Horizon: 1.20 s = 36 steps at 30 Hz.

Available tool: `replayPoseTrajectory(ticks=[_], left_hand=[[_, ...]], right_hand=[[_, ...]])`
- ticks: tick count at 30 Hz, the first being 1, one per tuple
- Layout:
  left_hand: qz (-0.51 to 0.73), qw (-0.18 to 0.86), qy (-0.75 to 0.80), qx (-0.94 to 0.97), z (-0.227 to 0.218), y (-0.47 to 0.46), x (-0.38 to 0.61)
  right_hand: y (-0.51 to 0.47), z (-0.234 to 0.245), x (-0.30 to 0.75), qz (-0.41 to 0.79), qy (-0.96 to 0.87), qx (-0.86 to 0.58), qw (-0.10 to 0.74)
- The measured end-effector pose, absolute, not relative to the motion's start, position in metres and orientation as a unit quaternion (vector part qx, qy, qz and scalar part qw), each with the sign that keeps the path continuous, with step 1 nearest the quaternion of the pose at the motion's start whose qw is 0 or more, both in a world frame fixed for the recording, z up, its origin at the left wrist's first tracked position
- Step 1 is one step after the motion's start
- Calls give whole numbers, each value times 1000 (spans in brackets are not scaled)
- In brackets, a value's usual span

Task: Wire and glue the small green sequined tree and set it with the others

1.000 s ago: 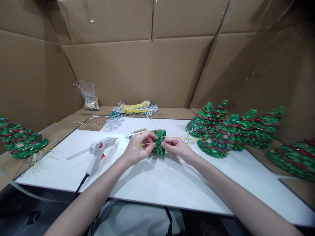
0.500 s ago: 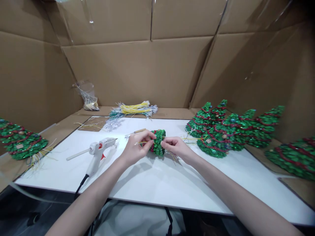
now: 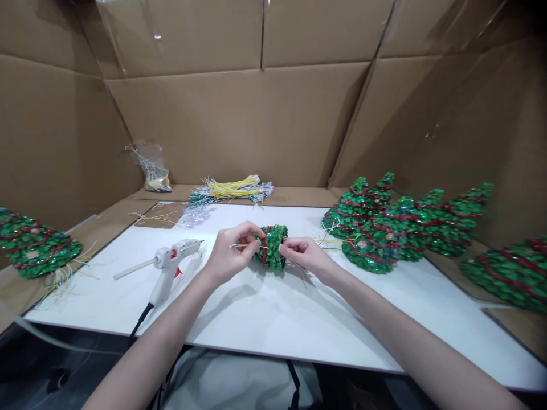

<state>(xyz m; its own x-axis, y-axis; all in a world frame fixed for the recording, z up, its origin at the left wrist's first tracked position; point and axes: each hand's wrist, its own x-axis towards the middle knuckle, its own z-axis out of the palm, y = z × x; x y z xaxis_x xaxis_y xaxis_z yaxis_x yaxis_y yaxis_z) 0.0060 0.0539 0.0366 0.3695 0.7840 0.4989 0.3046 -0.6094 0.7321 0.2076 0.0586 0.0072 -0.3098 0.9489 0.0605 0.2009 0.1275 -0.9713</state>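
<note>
A small green Christmas tree (image 3: 274, 246) with a red garland lies on its side in the middle of the white board, its base toward the right. Thin wires stick out from that base. My right hand (image 3: 304, 254) is closed on the base edge of the tree. At the left side of the tree, my left hand (image 3: 236, 250) pinches a thin yellow wire (image 3: 244, 245) between thumb and forefinger. Part of the tree's left end is hidden behind my left fingers.
A white glue gun (image 3: 168, 270) with its cord lies left of my left hand. Bundled yellow, white and green wires (image 3: 233, 189) lie at the back. Finished-looking trees (image 3: 376, 242) stand on the right, another tree (image 3: 36, 245) at far left. Cardboard walls (image 3: 235, 119) surround the board.
My left hand has drawn slightly left, away from the tree, with the wire between its fingers. More of the tree's red garland shows. My right hand stays in place.
</note>
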Motion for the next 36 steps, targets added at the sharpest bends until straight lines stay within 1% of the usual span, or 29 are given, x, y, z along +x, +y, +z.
replayPoseTrajectory(ticks=[5, 10, 19, 31, 36], left_hand=[[416, 283, 339, 795, 28, 55, 16], [408, 266, 341, 804, 30, 54, 15], [463, 230, 345, 783, 39, 53, 5], [413, 269, 341, 800, 24, 58, 17], [412, 238, 345, 809, 29, 56, 12]], right_hand=[[60, 6, 208, 496, -650, -430, 383], [61, 4, 209, 491, -651, -433, 384], [59, 5, 209, 495, -644, -442, 381], [60, 5, 209, 504, -662, -415, 368], [61, 3, 210, 498, -664, -415, 373]])
